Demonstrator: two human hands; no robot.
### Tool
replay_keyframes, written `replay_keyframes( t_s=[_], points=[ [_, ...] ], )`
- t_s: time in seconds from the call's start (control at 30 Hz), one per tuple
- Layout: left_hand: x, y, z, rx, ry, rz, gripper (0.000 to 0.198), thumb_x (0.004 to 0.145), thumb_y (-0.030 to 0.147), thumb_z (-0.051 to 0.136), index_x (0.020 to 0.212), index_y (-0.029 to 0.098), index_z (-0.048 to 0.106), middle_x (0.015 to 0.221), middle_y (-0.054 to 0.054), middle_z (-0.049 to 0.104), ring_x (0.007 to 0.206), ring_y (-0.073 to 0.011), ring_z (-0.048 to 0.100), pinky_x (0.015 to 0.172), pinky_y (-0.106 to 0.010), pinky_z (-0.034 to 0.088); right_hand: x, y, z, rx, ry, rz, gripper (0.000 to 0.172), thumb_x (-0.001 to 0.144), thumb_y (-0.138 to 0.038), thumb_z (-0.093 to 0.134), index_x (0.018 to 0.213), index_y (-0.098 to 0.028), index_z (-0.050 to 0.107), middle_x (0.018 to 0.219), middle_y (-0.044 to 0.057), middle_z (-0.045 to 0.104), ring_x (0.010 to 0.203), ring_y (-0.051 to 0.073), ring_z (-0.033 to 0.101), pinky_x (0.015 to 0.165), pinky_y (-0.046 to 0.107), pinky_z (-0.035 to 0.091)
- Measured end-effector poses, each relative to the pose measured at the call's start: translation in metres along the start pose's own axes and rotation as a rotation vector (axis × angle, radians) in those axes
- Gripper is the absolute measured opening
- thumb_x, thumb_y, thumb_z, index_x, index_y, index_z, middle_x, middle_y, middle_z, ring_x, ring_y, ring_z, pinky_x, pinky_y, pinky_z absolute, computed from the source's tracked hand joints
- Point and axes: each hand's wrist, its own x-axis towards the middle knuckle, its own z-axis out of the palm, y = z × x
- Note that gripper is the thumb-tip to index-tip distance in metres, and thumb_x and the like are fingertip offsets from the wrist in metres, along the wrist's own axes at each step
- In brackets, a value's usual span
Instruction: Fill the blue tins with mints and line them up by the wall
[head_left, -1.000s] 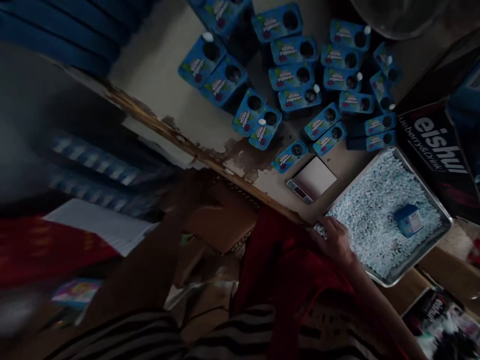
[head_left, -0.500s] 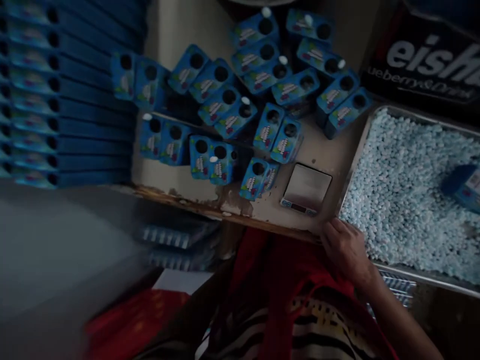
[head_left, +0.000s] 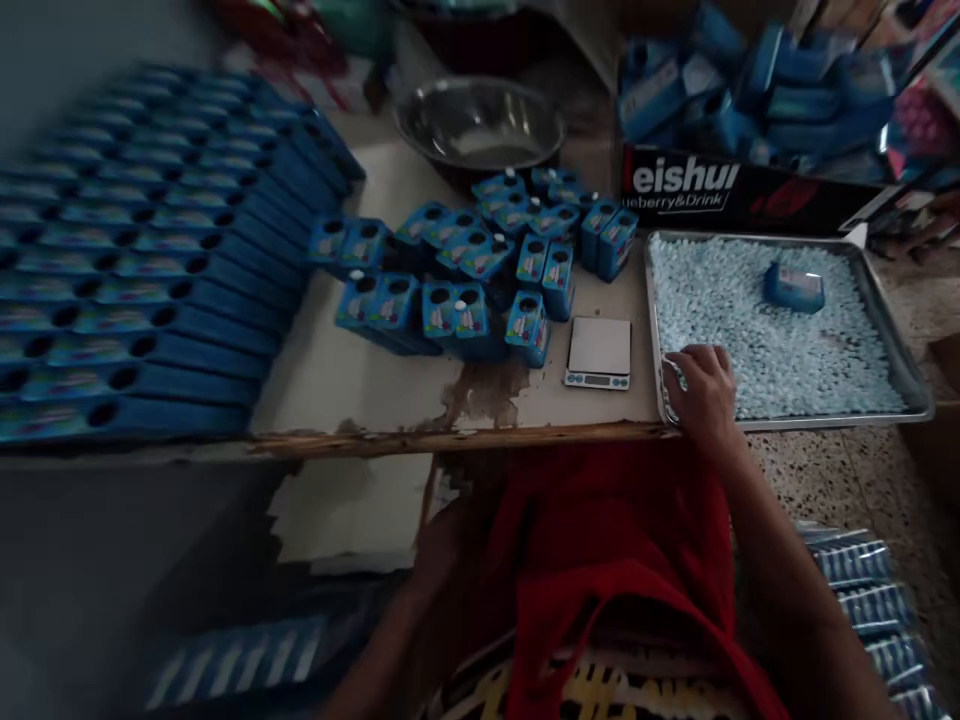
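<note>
- Dim overall; the brightest patches are the pale counter (head_left: pixel 330 380) at centre and the tray (head_left: pixel 900 395) of light pellets at right.
- The steel bowl (head_left: pixel 480 125) at upper centre carries a soft sheen.
- The lower left lies in deep shadow, with little detail.
- The right hand (head_left: pixel 701 390) shows dark against the pellets.
- Blur smears the stacked blue boxes (head_left: pixel 135 250) at left and the corners; the centre is sharper.

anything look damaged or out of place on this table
The table's front edge is chipped and its top stained brown beside the scale. One blue box lies alone among the pale pellets in the tray.
</note>
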Motion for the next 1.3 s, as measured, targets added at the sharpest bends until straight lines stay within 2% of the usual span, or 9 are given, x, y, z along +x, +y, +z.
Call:
replay_keyframes(
  t_s=[0.07,0.13,0.23,0.33,0.4,0.5,0.63,1.0,1.3],
  points=[
    [-0.003,0.003,-0.012,-0.004,0.146,0.018,0.02,0.108,0.023,0.06,0.111,0.023,0.079,0.113,-0.011,0.083,0.104,-0.0288,0.082,0.088,-0.038,0.065,0.002,0.003,0.006,0.027,0.016,0.016,0.019,0.11,-0.031,0.064,0.112,-0.024,0.082,0.124,0.014,0.076,0.113,0.032,0.062,0.098,0.048,0.051],
    [0.001,0.017,-0.033,-0.02,0.373,0.112,0.025,0.111,0.027,0.056,0.114,0.023,0.08,0.117,-0.012,0.084,0.112,-0.0298,0.081,0.1,-0.041,0.063,0.003,0.005,0.011,0.058,0.043,0.014,0.019,0.11,-0.032,0.065,0.115,-0.023,0.081,0.128,0.014,0.075,0.118,0.033,0.06,0.101,0.051,0.051],
    [0.018,0.059,-0.073,-0.016,0.778,0.356,0.018,0.111,0.029,0.064,0.111,0.022,0.081,0.105,-0.011,0.084,0.099,-0.0268,0.08,0.1,-0.041,0.061,0.002,0.007,0.015,0.093,0.094,0.014,0.019,0.111,-0.033,0.064,0.112,-0.023,0.08,0.116,0.012,0.077,0.111,0.031,0.061,0.099,0.048,0.051],
    [0.049,0.105,-0.105,0.041,0.96,0.455,0.015,0.11,0.028,0.066,0.109,0.021,0.08,0.103,-0.011,0.083,0.098,-0.0277,0.076,0.097,-0.041,0.058,0.0,0.008,0.014,0.121,0.138,-0.022,0.019,0.112,-0.03,0.063,0.111,-0.022,0.081,0.113,0.012,0.078,0.11,0.03,0.062,0.1,0.047,0.051],
    [0.071,0.126,-0.114,0.049,0.925,0.469,0.019,0.112,0.031,0.064,0.109,0.02,0.08,0.104,-0.012,0.082,0.099,-0.0287,0.074,0.096,-0.042,0.057,-0.002,0.009,0.011,0.14,0.125,-0.116,0.019,0.11,-0.026,0.063,0.114,-0.022,0.081,0.118,0.012,0.077,0.113,0.031,0.061,0.1,0.046,0.051],
    [0.097,0.14,-0.106,0.038,0.68,0.549,0.025,0.114,0.031,0.06,0.125,0.021,0.081,0.11,-0.011,0.082,0.104,-0.0291,0.073,0.098,-0.042,0.056,-0.002,0.007,0.007,0.161,0.058,-0.265,0.02,0.108,-0.022,0.063,0.115,-0.022,0.081,0.117,0.012,0.078,0.113,0.031,0.06,0.098,0.046,0.051],
    [0.116,0.14,-0.083,0.029,0.472,0.674,0.033,0.111,0.026,0.066,0.141,0.021,0.077,0.124,-0.011,0.082,0.114,-0.0283,0.073,0.104,-0.041,0.058,-0.001,0.005,0.006,0.167,-0.008,-0.19,0.02,0.11,-0.025,0.062,0.113,-0.021,0.082,0.115,0.013,0.078,0.108,0.03,0.061,0.096,0.046,0.052],
    [0.126,0.132,-0.076,-0.014,0.354,0.668,0.047,0.109,0.032,0.07,0.154,0.023,0.071,0.133,-0.013,0.077,0.121,-0.0317,0.066,0.111,-0.047,0.055,0.002,0.004,0.007,0.171,-0.109,-0.097,0.027,0.114,-0.031,0.057,0.112,-0.021,0.082,0.106,0.011,0.081,0.097,0.027,0.067,0.093,0.045,0.053],
    [0.116,0.134,-0.072,-0.048,0.414,0.64,0.039,0.112,0.03,0.066,0.149,0.022,0.074,0.132,-0.012,0.079,0.122,-0.03,0.068,0.113,-0.047,0.057,0.004,0.005,0.004,0.148,0.013,-0.112,0.017,0.111,-0.023,0.066,0.111,-0.018,0.082,0.104,0.01,0.082,0.096,0.028,0.068,0.09,0.043,0.055]
  ],
)
